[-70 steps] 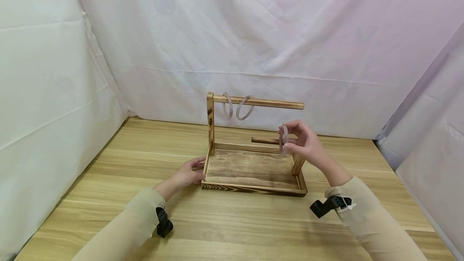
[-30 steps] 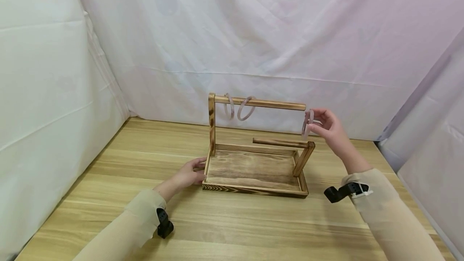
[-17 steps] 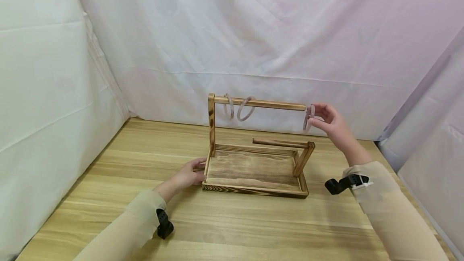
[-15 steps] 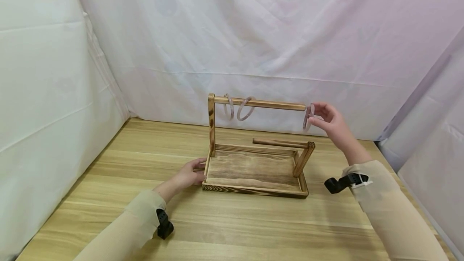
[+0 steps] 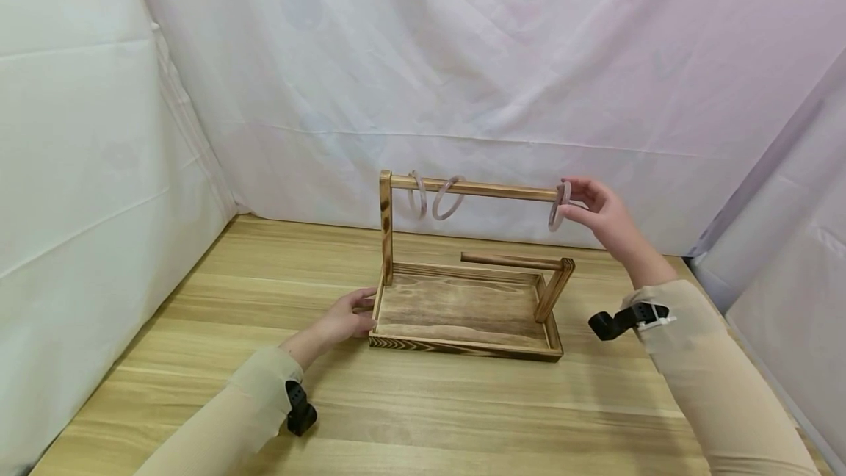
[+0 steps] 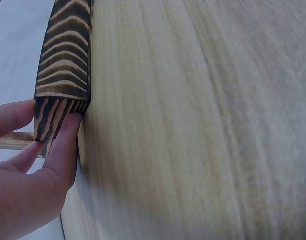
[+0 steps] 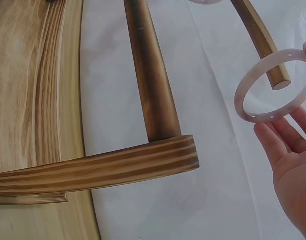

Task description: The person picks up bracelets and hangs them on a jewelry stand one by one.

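Note:
My right hand (image 5: 604,215) pinches a pale pinkish bangle (image 7: 253,82) between thumb and fingers at the free end of the upper wooden bar (image 5: 489,189). The bar's tip shows inside the bangle's opening in the right wrist view; whether it passes through, I cannot tell. Two similar bangles hang on that bar, one (image 5: 421,200) near its left post and another (image 5: 449,200) a little right. My left hand (image 5: 340,318) holds the left end of the wooden rack's tray base (image 5: 463,347), with thumb and fingertips on opposite edges of the end wall in the left wrist view.
A lower wooden bar (image 5: 509,261) runs left from the short slanted post (image 5: 554,292) at the tray's right end. The rack stands on a wood-grain table (image 5: 423,410). Pale cloth (image 5: 463,57) hangs behind and at both sides.
The right hand has carried its bangle right and up from beside the lower bar to the upper bar's free end, then slightly left and up onto its tip. The left hand stays put.

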Demonstrator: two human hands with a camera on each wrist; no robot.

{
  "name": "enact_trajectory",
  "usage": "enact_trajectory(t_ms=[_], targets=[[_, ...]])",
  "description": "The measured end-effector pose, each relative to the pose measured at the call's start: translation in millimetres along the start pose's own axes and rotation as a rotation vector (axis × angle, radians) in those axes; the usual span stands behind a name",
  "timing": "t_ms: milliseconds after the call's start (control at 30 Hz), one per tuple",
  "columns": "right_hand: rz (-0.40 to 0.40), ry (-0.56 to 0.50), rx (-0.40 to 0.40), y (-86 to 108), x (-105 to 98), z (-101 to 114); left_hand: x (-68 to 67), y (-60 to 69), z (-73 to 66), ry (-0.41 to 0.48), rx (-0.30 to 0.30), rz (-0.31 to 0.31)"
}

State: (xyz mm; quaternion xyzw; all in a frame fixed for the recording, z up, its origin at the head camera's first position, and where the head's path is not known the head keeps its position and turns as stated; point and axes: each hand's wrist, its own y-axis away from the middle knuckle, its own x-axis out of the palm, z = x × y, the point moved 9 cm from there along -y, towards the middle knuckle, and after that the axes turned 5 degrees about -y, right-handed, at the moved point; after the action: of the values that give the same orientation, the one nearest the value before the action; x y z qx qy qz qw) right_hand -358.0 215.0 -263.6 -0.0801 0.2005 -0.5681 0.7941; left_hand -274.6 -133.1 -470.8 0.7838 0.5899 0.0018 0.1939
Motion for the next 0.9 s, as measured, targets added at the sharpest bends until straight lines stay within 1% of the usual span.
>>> enact_trajectory(t_ms=[167,333,433,600,900], targets=[[0.012,0.061,0.025,-2.8,3,2,1.1,1.0,-3.1,0.008,0.016,0.001],[0.033,0.062,0.051,-7.1,8,3,2.7,1.3,-4.5,0.007,0.020,0.003],[0.052,0.045,0.062,-9.9,10,4,2.7,1.1,-4.0,0.006,0.015,0.003],[0.086,0.055,0.059,-13.3,14,8,0.9,0.9,-2.7,0.007,0.004,-0.004],[0.112,0.088,0.066,-20.3,21,16,2.2,-0.5,-1.8,0.015,0.014,0.000]])
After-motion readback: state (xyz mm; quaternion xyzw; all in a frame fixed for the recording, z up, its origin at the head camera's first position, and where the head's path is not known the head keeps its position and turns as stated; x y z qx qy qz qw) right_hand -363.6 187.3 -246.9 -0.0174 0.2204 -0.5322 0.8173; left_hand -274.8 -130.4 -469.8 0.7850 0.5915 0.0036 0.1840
